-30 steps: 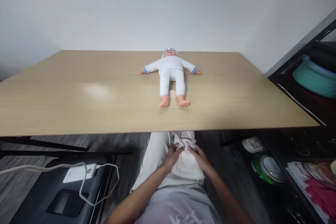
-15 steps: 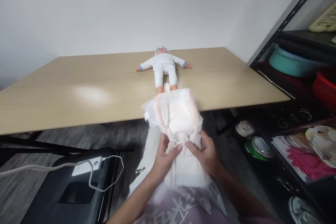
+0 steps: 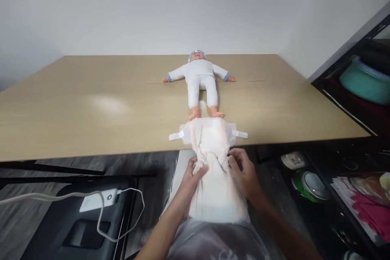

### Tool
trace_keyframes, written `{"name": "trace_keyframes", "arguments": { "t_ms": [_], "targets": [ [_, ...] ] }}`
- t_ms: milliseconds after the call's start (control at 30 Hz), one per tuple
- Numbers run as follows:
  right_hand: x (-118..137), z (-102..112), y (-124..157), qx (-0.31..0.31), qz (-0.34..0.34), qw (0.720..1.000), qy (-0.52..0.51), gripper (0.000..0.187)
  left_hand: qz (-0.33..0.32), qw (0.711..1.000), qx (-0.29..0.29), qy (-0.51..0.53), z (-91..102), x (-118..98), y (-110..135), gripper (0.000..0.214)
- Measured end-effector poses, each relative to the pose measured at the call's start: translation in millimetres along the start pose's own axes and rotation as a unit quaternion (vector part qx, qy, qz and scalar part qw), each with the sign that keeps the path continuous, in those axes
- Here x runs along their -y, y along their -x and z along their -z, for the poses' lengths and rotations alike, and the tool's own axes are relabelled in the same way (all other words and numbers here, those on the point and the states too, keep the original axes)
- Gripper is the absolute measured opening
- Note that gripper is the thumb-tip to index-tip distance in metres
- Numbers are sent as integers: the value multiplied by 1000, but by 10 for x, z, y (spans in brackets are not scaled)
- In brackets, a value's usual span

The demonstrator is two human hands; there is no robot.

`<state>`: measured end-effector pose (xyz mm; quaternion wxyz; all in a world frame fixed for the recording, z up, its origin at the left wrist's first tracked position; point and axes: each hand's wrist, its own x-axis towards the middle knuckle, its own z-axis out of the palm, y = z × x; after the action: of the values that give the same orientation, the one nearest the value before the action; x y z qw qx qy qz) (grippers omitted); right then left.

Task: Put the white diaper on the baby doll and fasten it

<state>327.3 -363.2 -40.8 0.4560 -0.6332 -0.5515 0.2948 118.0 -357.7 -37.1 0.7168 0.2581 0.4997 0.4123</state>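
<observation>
A white diaper (image 3: 215,187) lies unfolded, its far end on the table edge and its near end by my lap. Both of its side tabs are spread outward at the far end. My left hand (image 3: 195,172) pinches the diaper's left gathered edge between thumb and fingers. At the opposite edge, my right hand (image 3: 242,168) has thumb and fingers closed on the ruffle. Just beyond the diaper, a baby doll (image 3: 201,75) in white clothes and a printed headband lies on its back, arms out, feet toward me.
The wooden table (image 3: 122,122) meets a wall at the back. A black stool (image 3: 48,231) at left carries a white power bank (image 3: 99,200) with a cable and a dark phone (image 3: 87,233). Black shelves at right hold a teal basin (image 3: 365,81) and a green-rimmed container (image 3: 310,185).
The diaper's far end has come down flat onto the table edge and its side tabs are spread out. My hands have moved apart to its two edges. The view has shifted slightly.
</observation>
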Motion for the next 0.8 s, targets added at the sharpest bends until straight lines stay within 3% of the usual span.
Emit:
{"name": "trace_keyframes", "arguments": {
  "t_ms": [67,133,200,267,367,533,600,667,733,800],
  "targets": [
    [87,70,-84,-51,54,996,48,27,22,999,31,35,-31,10,72,81],
    [223,97,-232,-59,144,983,93,21,20,997,51,51,-49,15,123,80],
    [359,62,-431,-5,234,963,133,25,10,998,52,43,-34,15,142,78],
    [449,-35,-643,93,286,938,172,38,14,998,53,22,22,9,141,76],
    [466,-231,-895,204,293,905,229,55,6,998,56,-40,160,-13,141,72],
    [372,-410,-1079,251,288,885,266,65,-63,973,44,-217,433,-219,196,56],
    [359,-399,-1121,262,295,879,266,68,-121,930,50,-342,533,-424,171,39],
    [360,-369,-1166,269,304,875,265,70,-218,866,58,-447,617,-697,54,25],
    [366,-340,-1212,276,314,870,264,71,-332,791,56,-511,666,-1012,-183,20],
    [371,-323,-1246,283,320,865,263,70,-433,699,36,-568,658,-1333,-527,21]
  ]
}}
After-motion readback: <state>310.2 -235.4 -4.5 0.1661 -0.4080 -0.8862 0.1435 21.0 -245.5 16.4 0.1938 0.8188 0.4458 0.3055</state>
